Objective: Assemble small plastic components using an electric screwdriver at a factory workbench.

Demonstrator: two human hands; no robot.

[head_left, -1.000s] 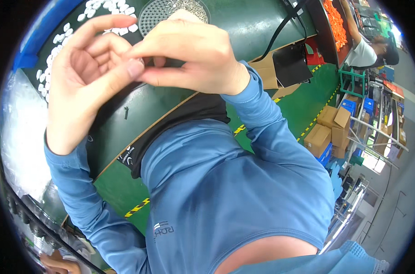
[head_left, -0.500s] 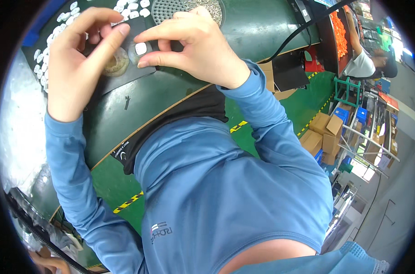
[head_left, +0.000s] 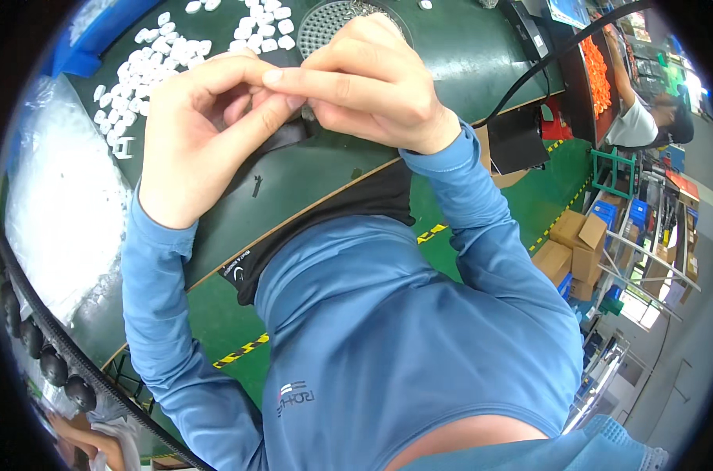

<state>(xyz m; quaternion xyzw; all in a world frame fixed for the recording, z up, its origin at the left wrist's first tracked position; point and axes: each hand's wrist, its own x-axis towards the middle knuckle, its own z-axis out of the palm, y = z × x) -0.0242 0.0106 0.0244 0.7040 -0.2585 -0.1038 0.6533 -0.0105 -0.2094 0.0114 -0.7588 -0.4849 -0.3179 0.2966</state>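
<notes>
Above a black mat (head_left: 289, 135) near the table's front edge, my two hands meet with their fingertips together. My left hand (head_left: 199, 137) is closed, thumb and index finger pinched. My right hand (head_left: 384, 86) is closed too, its index finger reaching to the left fingertips. Whatever they hold is hidden behind the fingers. Many small white rounded-square plastic pieces (head_left: 156, 71) lie loose beyond and left of my left hand. Just past my right hand sits a round grey dish (head_left: 319, 35) with a dimpled surface, partly covered by that hand.
Clear plastic sheeting (head_left: 66, 220) covers the table's left end, below a blue bin (head_left: 97, 43). A small black piece (head_left: 257, 186) lies near the front edge. At the right, a black cable (head_left: 521, 82) hangs across, and another person (head_left: 639, 118) sits by orange parts (head_left: 596, 74).
My hands were apart, with a white piece by the right fingers; now they have come together and the piece is out of sight. The view has shifted, showing more of the table's left side.
</notes>
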